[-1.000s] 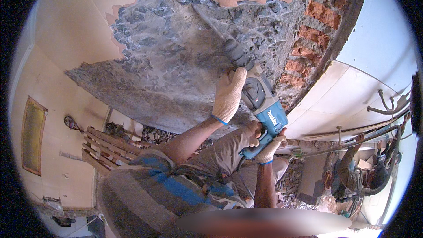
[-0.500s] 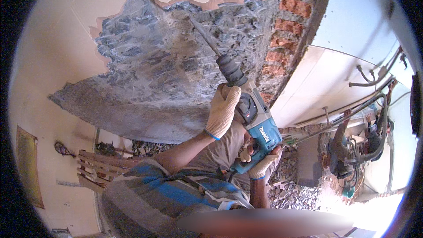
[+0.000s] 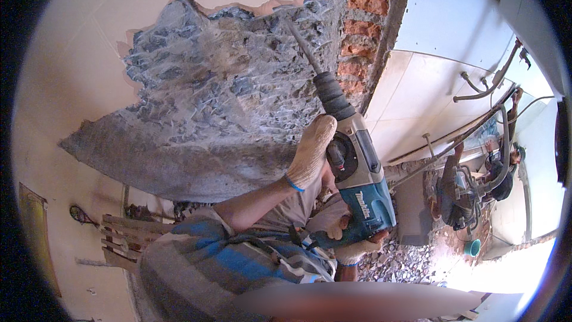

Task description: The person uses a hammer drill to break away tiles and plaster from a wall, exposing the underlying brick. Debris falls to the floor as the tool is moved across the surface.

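Note:
A teal and grey rotary hammer drill (image 3: 364,194) is held slantwise in both my gloved hands, its long chisel bit (image 3: 305,48) pointing up and to the left. My left hand (image 3: 314,150), in a cream knitted glove, wraps round the front of the body, just behind the black ribbed chuck. At the rear, my right hand (image 3: 351,251), gloved with bare fingertips showing, grips the handle; part of it is hidden by the tool. The bit's tip lies against or just in front of the rough, stripped wall (image 3: 238,83); whether it touches, I cannot tell.
Exposed bricks (image 3: 361,28) run along the wall's edge. Broken rubble (image 3: 393,262) covers ground at the lower right. Beyond are bent pipes (image 3: 485,92), a green bucket (image 3: 472,247) and another person (image 3: 506,170) beside machinery. A wooden pallet-like piece (image 3: 122,235) stands at left.
The drill has shifted right and slightly down in view, with its bit now nearer the brick edge. Both hands keep their hold; the surroundings have shifted left.

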A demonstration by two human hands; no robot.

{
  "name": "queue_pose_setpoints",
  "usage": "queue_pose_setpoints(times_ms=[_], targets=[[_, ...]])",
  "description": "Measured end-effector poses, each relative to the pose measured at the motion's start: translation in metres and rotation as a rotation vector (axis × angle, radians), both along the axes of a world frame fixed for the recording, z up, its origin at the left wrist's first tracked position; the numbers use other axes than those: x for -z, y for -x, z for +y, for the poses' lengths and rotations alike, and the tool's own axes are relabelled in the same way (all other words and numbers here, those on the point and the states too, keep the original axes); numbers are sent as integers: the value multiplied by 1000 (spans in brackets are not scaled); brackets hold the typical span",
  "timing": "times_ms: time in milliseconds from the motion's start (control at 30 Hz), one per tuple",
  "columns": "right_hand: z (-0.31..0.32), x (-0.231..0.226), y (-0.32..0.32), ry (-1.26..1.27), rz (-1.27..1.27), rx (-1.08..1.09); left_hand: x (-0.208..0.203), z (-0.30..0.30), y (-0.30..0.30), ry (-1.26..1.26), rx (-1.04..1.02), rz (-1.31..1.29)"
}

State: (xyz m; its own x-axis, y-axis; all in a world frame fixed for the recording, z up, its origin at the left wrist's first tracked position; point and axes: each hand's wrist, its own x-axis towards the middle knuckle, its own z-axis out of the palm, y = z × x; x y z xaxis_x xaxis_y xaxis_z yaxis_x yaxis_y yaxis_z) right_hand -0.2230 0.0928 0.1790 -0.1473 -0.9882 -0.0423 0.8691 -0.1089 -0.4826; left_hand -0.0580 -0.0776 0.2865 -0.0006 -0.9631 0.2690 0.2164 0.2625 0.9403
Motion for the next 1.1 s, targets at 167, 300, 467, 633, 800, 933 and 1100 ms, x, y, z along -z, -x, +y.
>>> queue_pose_setpoints(times_ms=[167, 300, 467, 633, 800, 933, 1100], targets=[[17, 6, 15, 206, 176, -125, -28, 10, 10, -164, 221, 346], [29, 3, 16, 220, 139, -45, -81, 29, 24, -120, 374, 553], [33, 8, 6, 351, 146, -66, -118, 27, 27, -156, 417, 703], [26, 19, -9, -249, 158, 315, -111, 17, 18, -162, 539, 807], [41, 9, 1, 202, 14, -178, -103, 14, 14, -187, 461, 815], [31, 8, 3, 132, 239, -108, -103, 20, 10, -139, 492, 780], [23, 17, 6, 109, 603, -72, -107, 30, -5, -151, 511, 891]])
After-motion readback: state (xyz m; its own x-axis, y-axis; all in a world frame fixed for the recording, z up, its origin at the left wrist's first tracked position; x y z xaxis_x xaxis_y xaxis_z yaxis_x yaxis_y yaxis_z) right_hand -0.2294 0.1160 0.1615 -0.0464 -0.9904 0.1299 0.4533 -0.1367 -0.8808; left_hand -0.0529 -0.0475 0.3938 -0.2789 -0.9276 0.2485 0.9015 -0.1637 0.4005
